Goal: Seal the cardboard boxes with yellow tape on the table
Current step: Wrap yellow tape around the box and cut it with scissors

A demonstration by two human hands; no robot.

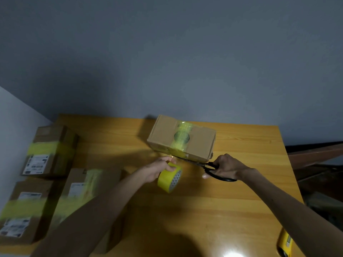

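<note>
A wooden tabletop (222, 201) is seen from above, set against a grey wall. Near its far edge sits a cardboard box (200, 140). Its long axis runs left to right, with the right end angled slightly nearer the viewer. A strip of yellow tape (181, 136) crosses the middle of its top from far to near, at right angles to the long axis, and folds down the near face.

Just in front of the box, the left hand (159, 170) grips a yellow tape roll (167, 180), fingers curled around the rim. The roll stands on edge, and its open core faces right and toward the viewer. The fingertips pinch at the tape close to the box's lower near edge.

The right hand (225, 166) is closed through the handles of black scissors (208, 166). The blades point left along the near bottom edge of the box, toward the left hand's fingertips. Whether the blades are apart or together cannot be told.

At the left of the tabletop lie three more cardboard boxes (53, 149), each banded with yellow tape and carrying white shipping labels; they are blurred. A yellow utility knife (284, 243) lies near the tabletop's front right corner.
</note>
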